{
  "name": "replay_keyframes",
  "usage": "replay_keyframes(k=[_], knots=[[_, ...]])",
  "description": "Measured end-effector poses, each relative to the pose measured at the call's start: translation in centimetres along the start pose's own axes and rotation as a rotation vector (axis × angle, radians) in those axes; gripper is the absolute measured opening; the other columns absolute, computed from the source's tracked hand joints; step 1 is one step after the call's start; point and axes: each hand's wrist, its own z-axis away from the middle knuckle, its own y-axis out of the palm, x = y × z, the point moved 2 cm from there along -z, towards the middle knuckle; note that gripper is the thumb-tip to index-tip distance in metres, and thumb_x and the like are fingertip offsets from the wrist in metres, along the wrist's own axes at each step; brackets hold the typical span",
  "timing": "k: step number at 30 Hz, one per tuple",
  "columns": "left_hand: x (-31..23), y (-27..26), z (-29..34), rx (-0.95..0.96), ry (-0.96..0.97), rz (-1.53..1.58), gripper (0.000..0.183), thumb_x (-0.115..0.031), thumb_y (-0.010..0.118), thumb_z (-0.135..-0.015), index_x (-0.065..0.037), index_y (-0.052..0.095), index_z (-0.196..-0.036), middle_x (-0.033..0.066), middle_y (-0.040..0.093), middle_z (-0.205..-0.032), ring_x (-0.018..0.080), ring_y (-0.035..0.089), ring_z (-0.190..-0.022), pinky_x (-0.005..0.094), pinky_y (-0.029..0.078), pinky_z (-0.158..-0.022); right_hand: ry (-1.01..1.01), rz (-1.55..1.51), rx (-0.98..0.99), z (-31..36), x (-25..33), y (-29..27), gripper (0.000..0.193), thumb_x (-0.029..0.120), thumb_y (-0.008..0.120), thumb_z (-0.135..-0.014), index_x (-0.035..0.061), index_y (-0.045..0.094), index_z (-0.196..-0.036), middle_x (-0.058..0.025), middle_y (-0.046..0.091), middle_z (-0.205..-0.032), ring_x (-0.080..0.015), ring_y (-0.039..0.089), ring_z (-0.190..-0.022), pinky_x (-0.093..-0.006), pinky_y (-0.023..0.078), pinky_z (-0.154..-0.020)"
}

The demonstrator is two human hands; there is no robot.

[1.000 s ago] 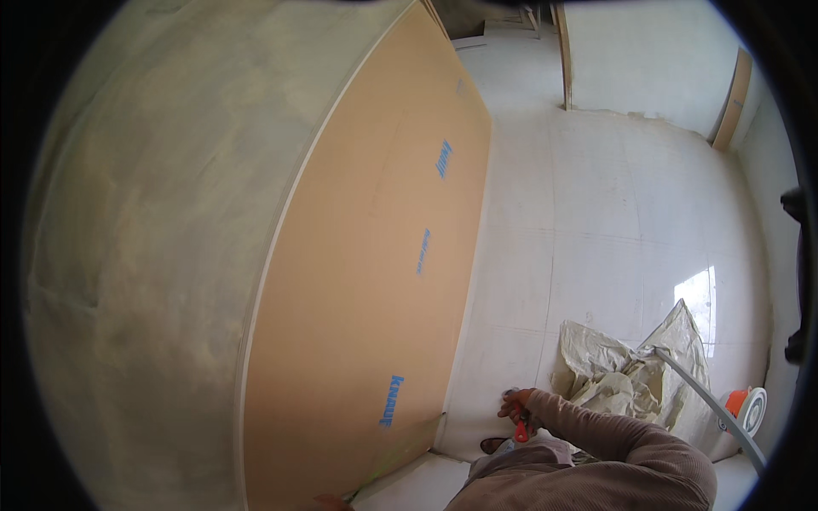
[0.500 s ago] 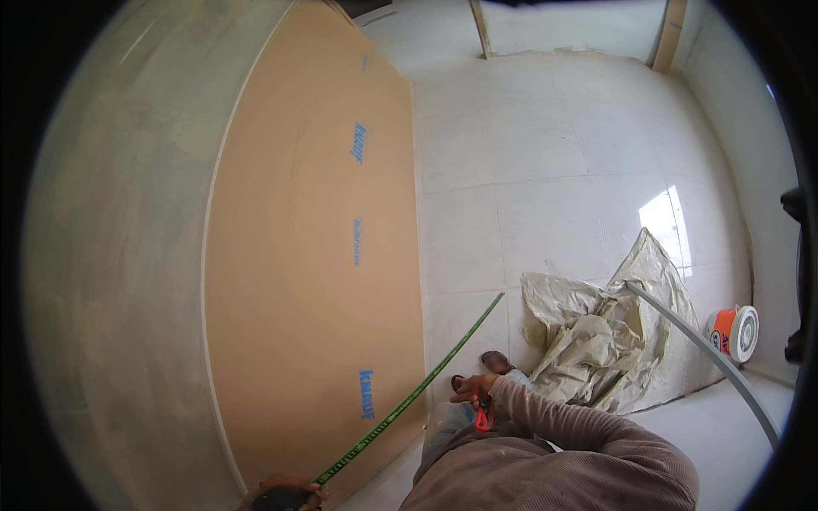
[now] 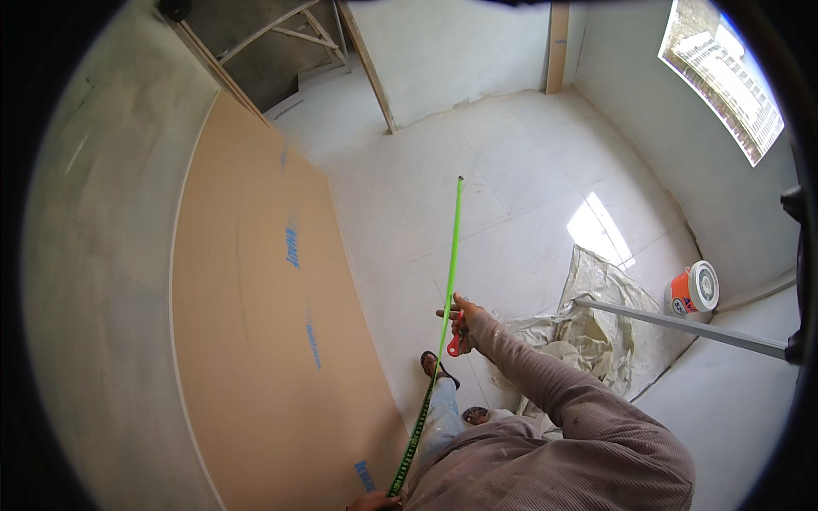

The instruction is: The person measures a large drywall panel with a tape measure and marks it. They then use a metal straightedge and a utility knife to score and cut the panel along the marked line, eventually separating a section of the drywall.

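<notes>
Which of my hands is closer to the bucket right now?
Right. The right hand, holding a red tool, is left of the bucket; the left hand, on the tape, is farther left, at the picture's lower edge.

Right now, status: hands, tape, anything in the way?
Left hand at lower end of extended green tape. Right hand mid-tape, holding red tool. Crumpled sheet on floor, right.

Green measuring tape [image 3: 456, 230], extended, nearly straight, red tool [image 3: 454, 347] just beside it
</notes>
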Motion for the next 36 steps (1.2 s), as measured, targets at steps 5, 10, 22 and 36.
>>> replay_keyframes(k=[5,10,22,36], knots=[[-7.6,-6.0,-3.3,-0.051,-0.006,0.133,0.036,-0.037,0.071,-0.096,-0.005,0.075,-0.111,0.0088,0.074,-0.097,0.0232,0.069,-0.085,0.0363,0.055,-0.083,-0.15,-0.018,-0.125,-4.8,9.1,5.1,0.042,0.04,0.068,-0.099,0.0006,0.065,-0.113,-0.012,0.077,-0.102,-0.0077,0.046,-0.049,-0.0256,0.047,-0.048],[-16.9,-11.0,-6.8,-0.055,-0.037,0.132,0.031,-0.031,0.059,-0.105,-0.005,0.069,-0.118,0.0062,0.07,-0.089,0.0222,0.066,-0.077,0.0365,0.053,-0.076,-0.156,0.127,-0.248,-7.8,14.3,7.0,0.014,0.018,0.064,-0.1,0.0055,0.07,-0.099,-0.0059,0.078,-0.086,-0.007,0.044,-0.048,-0.0255,0.042,-0.047],[-45.0,-8.5,-16.7,0.548,-0.058,0.705,0.03,-0.024,0.04,-0.111,0.0,0.058,-0.114,0.0054,0.052,-0.073,0.0207,0.053,-0.06,0.0394,0.05,-0.064,0.189,-0.419,0.438,-10.2,9.6,7.8,0.017,0.021,0.059,-0.107,0.008,0.064,-0.116,-0.0015,0.072,-0.124,-0.0039,0.044,-0.055,-0.0207,0.047,-0.049],[-79.2,9.6,-45.1,0.757,-0.504,0.06,0.027,-0.025,0.045,-0.111,-0.001,0.058,-0.115,0.0113,0.064,-0.089,0.0233,0.062,-0.077,0.0326,0.052,-0.071,0.129,-0.224,-0.192,-14.3,45.2,-13.0,0.036,0.037,0.082,-0.089,0.0079,0.067,-0.076,0.0004,0.054,-0.055,-0.012,0.044,-0.046,-0.0323,0.035,-0.046]])
